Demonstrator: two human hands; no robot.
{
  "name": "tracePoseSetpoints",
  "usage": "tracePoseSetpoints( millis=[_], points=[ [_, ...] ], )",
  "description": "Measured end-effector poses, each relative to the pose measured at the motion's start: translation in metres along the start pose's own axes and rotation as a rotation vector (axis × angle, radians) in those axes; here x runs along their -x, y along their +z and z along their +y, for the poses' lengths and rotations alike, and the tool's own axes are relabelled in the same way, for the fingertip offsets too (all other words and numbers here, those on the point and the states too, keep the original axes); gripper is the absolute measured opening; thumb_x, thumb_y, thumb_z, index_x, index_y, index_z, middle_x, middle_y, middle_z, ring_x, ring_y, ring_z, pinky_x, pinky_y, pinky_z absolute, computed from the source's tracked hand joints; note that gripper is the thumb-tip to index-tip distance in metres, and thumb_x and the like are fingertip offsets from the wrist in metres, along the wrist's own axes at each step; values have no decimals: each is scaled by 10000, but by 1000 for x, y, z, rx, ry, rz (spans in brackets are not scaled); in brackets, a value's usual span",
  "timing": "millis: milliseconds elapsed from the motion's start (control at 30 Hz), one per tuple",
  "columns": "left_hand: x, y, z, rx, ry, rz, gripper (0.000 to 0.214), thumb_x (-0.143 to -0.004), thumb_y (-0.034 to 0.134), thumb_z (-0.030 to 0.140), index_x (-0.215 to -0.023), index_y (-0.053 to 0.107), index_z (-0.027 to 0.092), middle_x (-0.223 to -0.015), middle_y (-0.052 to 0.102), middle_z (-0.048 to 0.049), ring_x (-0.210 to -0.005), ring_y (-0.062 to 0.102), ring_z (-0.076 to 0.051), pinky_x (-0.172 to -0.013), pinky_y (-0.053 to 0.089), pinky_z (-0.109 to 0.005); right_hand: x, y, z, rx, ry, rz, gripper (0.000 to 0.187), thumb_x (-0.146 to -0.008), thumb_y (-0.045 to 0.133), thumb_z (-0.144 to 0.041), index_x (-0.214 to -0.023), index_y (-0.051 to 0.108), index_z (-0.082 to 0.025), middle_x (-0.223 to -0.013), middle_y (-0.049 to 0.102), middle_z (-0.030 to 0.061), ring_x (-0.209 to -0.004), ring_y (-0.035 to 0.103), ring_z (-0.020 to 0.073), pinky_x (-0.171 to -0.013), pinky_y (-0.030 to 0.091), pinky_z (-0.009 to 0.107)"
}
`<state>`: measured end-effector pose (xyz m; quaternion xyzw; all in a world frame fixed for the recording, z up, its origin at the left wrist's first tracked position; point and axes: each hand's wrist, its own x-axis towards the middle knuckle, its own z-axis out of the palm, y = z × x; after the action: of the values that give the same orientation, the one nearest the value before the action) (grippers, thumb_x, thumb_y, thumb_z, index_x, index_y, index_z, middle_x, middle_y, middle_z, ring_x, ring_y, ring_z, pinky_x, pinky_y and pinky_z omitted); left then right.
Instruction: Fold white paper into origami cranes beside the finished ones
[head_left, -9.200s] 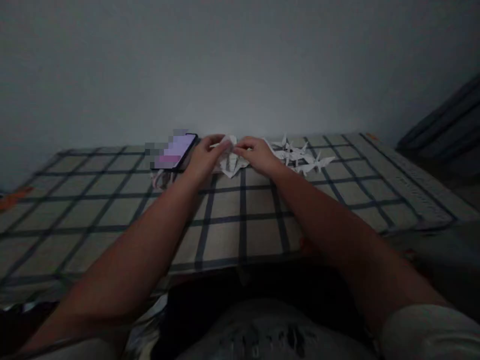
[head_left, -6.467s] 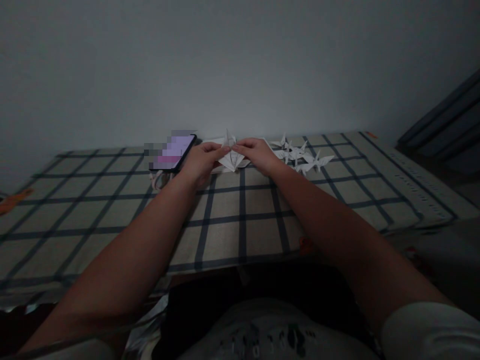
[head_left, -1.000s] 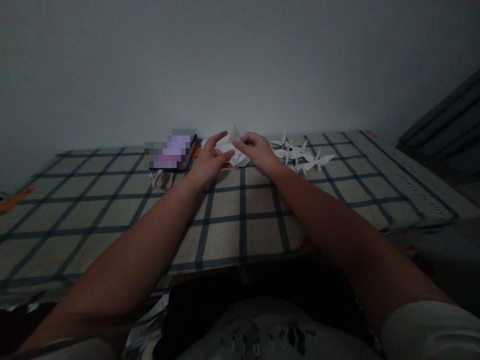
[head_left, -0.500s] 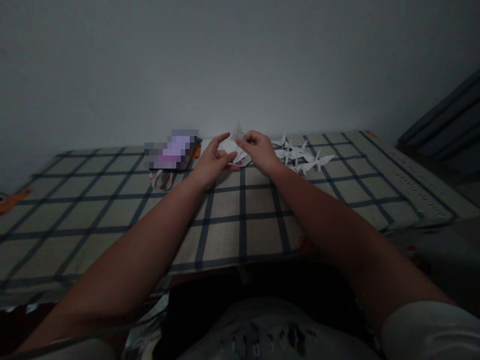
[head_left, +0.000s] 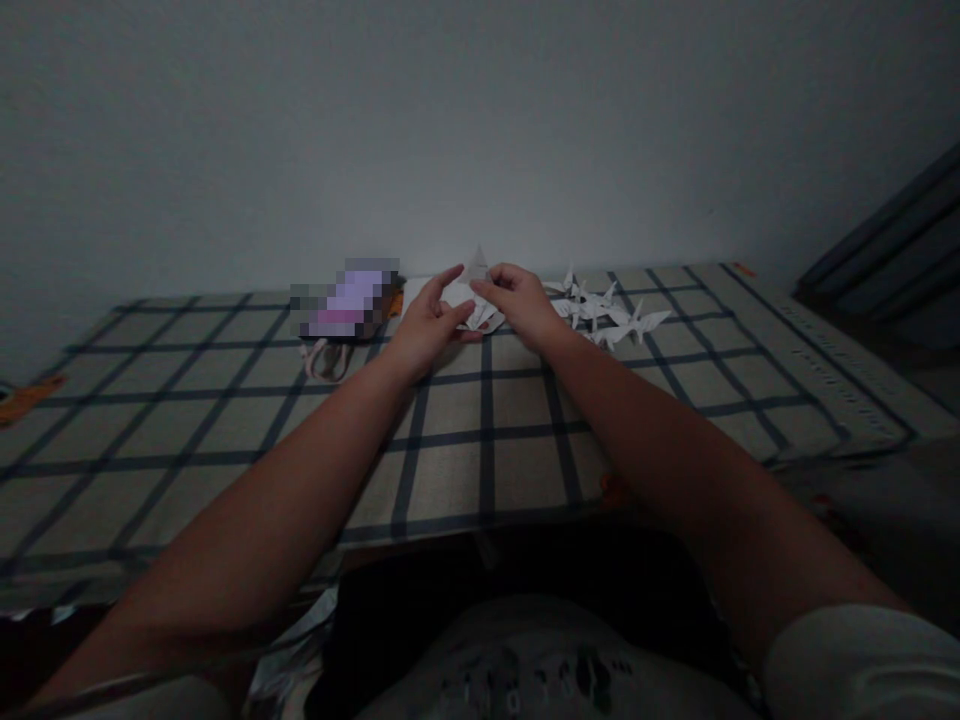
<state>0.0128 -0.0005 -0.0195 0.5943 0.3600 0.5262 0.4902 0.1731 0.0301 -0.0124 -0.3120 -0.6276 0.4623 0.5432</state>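
Note:
A piece of white folded paper stands between my two hands, its pointed tip upward, above the far middle of the table. My left hand grips its lower left part with the thumb and some lower fingers, while the index finger stretches up beside it. On the other side, my right hand pinches the paper's right edge between thumb and bent fingers. Several folded white paper cranes lie in a cluster just right of my right hand. White paper also shows behind my left hand.
A phone, partly pixelated, with a pale looped strap, lies left of my left hand. The checked tablecloth covers the table, which meets a grey wall at the back. Dark slanted fabric hangs at the right.
Almost nothing differs. Both hands keep their hold on the folded paper, and the whole view has shifted very slightly.

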Motion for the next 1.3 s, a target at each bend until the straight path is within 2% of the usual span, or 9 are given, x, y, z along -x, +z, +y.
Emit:
tracePoseSetpoints(
  millis=[200,333,433,567,667,767,933,1067,1300],
  points=[
    [2,-1,4,-48,6,-6,841,-727,821,339,-1471,444,227,-845,689,-32,-797,726,-246,-734,633,-414,3,1,-5,-15,34,-5,344,-774,738,-425,-732,469,-216,-648,495,-56,-617,481,103,-562,375,239],
    [2,-3,7,-126,13,87,737,-751,784,341,-1429,519,220,-738,653,2,-681,683,-186,-675,614,-342,5,2,-9,0,52,-16,358,-764,754,-385,-701,447,-212,-647,480,-62,-623,461,91,-571,367,228],
    [2,-5,7,-150,49,127,648,-756,773,342,-1363,590,208,-674,633,16,-630,654,-159,-665,589,-304,4,2,-7,-11,60,-29,319,-762,754,-380,-722,490,-206,-677,523,-51,-654,496,101,-597,396,234],
    [1,-6,6,-162,49,117,590,-754,757,303,-1318,620,198,-733,679,-7,-660,670,-164,-686,585,-312,1,0,-1,-4,64,-55,266,-763,750,-398,-836,594,-195,-765,604,-26,-725,549,120,-650,443,247],
    [2,-4,6,-173,43,125,522,-745,758,318,-1243,652,200,-736,689,-4,-661,673,-169,-668,593,-318,1,-2,2,44,56,-51,262,-759,749,-403,-794,609,-185,-730,588,-26,-699,532,117,-624,421,243],
    [2,-4,8,-198,61,179,428,-720,793,412,-1068,692,185,-749,705,-15,-675,674,-168,-630,582,-287,1,-4,2,53,52,-60,290,-746,760,-427,-729,612,-179,-689,572,-27,-671,516,114,-609,411,242],
    [2,-6,12,-192,50,249,376,-669,833,424,-891,685,158,-790,733,-39,-693,672,-156,-640,565,-264,-1,-2,4,-123,103,-77,345,-730,764,-492,-824,692,-168,-793,667,11,-719,580,123,-685,482,262],
    [2,-6,14,-144,53,266,343,-673,826,388,-872,673,155,-788,735,-33,-726,686,-158,-713,583,-290,-2,-1,6,-140,104,-39,371,-679,819,-447,-914,718,-179,-847,705,13,-749,611,128,-707,497,266],
    [2,-6,14,-136,59,264,362,-667,836,410,-860,661,158,-787,728,-29,-723,682,-155,-723,586,-299,1,-2,2,-44,74,-59,332,-717,800,-452,-870,714,-171,-802,697,11,-724,605,132,-663,479,261]
  ],
)
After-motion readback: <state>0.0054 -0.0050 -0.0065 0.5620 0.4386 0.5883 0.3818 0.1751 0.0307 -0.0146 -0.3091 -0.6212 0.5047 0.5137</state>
